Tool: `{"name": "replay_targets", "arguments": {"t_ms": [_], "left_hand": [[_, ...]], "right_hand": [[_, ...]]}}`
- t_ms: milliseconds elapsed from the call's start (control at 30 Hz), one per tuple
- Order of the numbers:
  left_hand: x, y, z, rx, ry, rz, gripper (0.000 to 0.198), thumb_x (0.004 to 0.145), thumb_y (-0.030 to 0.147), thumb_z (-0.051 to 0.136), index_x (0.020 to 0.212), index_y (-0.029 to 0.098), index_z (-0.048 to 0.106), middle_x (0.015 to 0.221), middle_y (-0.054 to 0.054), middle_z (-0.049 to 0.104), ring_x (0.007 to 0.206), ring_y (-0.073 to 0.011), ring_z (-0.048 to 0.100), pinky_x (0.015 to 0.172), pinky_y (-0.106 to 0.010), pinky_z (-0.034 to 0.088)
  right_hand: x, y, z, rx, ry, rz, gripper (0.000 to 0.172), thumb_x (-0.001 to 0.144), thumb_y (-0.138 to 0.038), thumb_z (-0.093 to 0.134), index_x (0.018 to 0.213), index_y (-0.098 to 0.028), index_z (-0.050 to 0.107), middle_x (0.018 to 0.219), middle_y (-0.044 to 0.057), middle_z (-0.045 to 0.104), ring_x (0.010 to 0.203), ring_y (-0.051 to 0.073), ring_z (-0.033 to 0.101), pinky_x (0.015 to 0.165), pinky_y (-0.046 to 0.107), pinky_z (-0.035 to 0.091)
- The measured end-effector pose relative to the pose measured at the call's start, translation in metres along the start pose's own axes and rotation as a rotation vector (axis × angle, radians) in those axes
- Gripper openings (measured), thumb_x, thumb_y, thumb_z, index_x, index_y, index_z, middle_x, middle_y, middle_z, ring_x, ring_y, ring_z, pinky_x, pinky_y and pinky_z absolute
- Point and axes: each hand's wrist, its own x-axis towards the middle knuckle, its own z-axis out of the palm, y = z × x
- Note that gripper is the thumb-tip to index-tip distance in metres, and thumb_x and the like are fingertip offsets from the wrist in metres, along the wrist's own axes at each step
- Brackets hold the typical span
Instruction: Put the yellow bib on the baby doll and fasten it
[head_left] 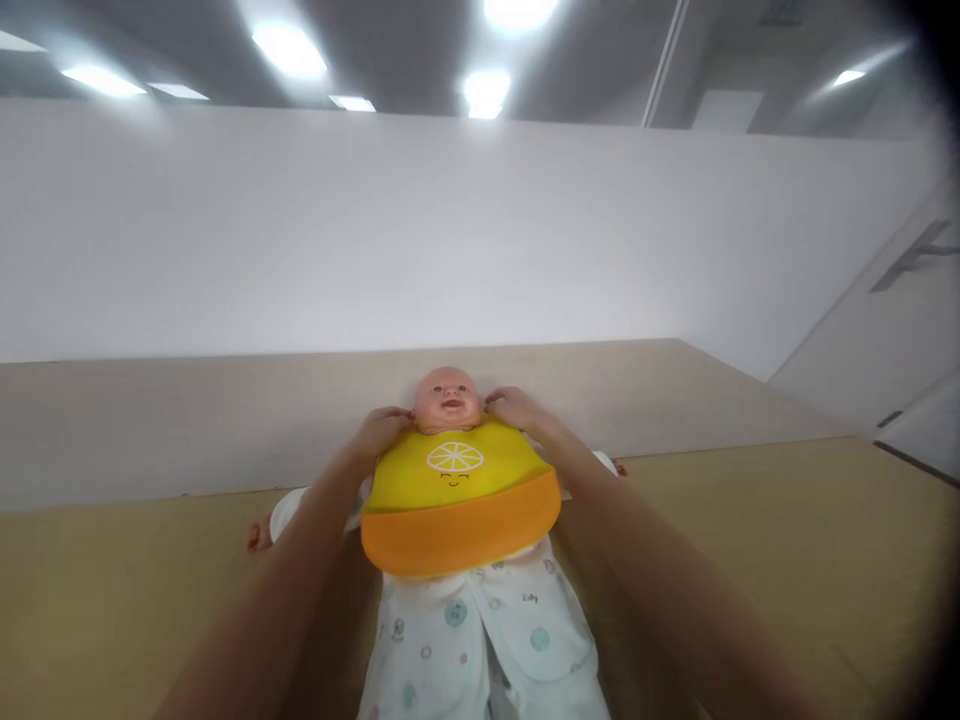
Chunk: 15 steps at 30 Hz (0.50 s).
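A baby doll (448, 390) lies on its back, face up, in a white printed outfit (439, 640). Over its chest spreads a yellow bib (397, 470) with a white citrus slice and a smiling face, and an orange pocket (461, 525) along its lower edge. At the left side of the doll's neck, my left hand (382, 430) has its fingers closed at the bib's upper edge. My right hand (514, 408) pinches the bib's other upper corner beside the doll's cheek. The bib's neck ends are mostly hidden by the fingers and the head.
The doll rests on a light wooden surface (750, 520), with a pale beige band (187, 430) behind it. A white wall (360, 230) rises at the back. To the right is a white door with a metal handle (911, 255). Ceiling lights shine overhead.
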Motion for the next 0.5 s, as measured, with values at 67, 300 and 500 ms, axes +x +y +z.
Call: {"name": "replay_targets", "arguments": {"t_ms": [67,300,500], "left_hand": [[-0.019,0.006,-0.006,0.035,0.028,0.027,0.029,0.055,0.026,0.056,0.079,0.017,0.070,0.064,-0.003,0.066,0.064,-0.0220,0.061,0.053,-0.029,0.044],[-0.092,0.014,-0.021,0.188,0.159,0.155,0.028,0.057,0.036,0.057,0.074,0.020,0.071,0.074,-0.004,0.067,0.082,-0.0268,0.061,0.066,-0.033,0.047],[-0.154,0.009,-0.007,0.057,0.184,0.173,0.032,0.069,0.046,0.059,0.083,0.020,0.070,0.097,-0.006,0.069,0.094,-0.0271,0.061,0.068,-0.033,0.051]], "right_hand": [[-0.022,-0.003,-0.011,0.020,-0.003,0.010,0.028,0.072,-0.022,0.064,0.099,-0.013,0.066,0.072,0.004,0.066,0.063,0.016,0.058,0.054,0.022,0.041],[-0.108,0.005,-0.024,0.240,-0.044,-0.030,0.032,0.075,-0.025,0.062,0.106,-0.018,0.062,0.079,0.000,0.064,0.061,0.011,0.056,0.051,0.018,0.041],[-0.173,0.013,-0.031,-0.093,0.108,-0.146,0.029,0.088,-0.039,0.052,0.106,-0.019,0.062,0.079,0.004,0.067,0.065,0.015,0.061,0.056,0.023,0.046]]}}
